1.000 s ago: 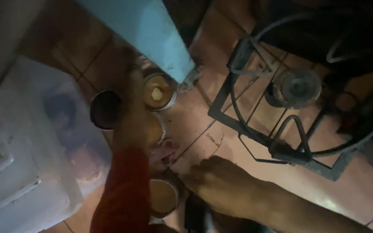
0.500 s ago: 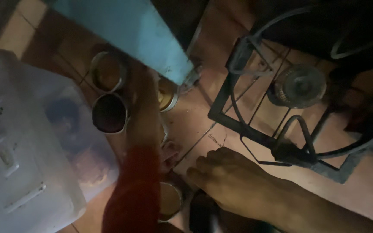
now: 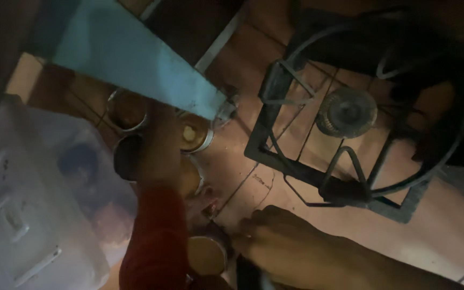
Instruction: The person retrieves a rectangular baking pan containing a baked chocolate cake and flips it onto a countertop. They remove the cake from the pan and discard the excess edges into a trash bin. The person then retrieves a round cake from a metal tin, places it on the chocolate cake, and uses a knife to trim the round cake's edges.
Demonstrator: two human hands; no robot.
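**Left hand moves deeper among the cups on a dim tiled floor**

The left hand [image 3: 159, 144], on an arm in a red sleeve [image 3: 154, 241], now lies further up among the small round metal cups [image 3: 194, 134] than it did 1 second ago. It now reaches as far as the light blue slanted panel [image 3: 130, 59], so the cups at the far end of the cluster are within its touch. It lies over the middle of the group and partly hides 1 cup. The light is too poor to tell whether its fingers grip anything. The right hand [image 3: 275, 239] has hardly moved. It rests knuckles up with its fingers curled on the reddish-brown tiled floor [image 3: 447, 225], just beside the nearest cup [image 3: 206, 255]. Whether it holds something beneath it cannot be told.

The count:
- **Cups:** 5 in all, standing on the floor between the panel and the right hand. 3 show a pale brown fill, 1 looks dark, and 1 is half covered.
- **Burner stand:** 1 black metal frame with a ring [image 3: 350, 156] carrying 1 round burner head [image 3: 346, 111], to the right and well apart from the cups.
- **Box:** 1 translucent white plastic box with a lid [image 3: 22, 215], to the left and close beside the cups.
- **Panel:** 1.
- **Hands:** 2.
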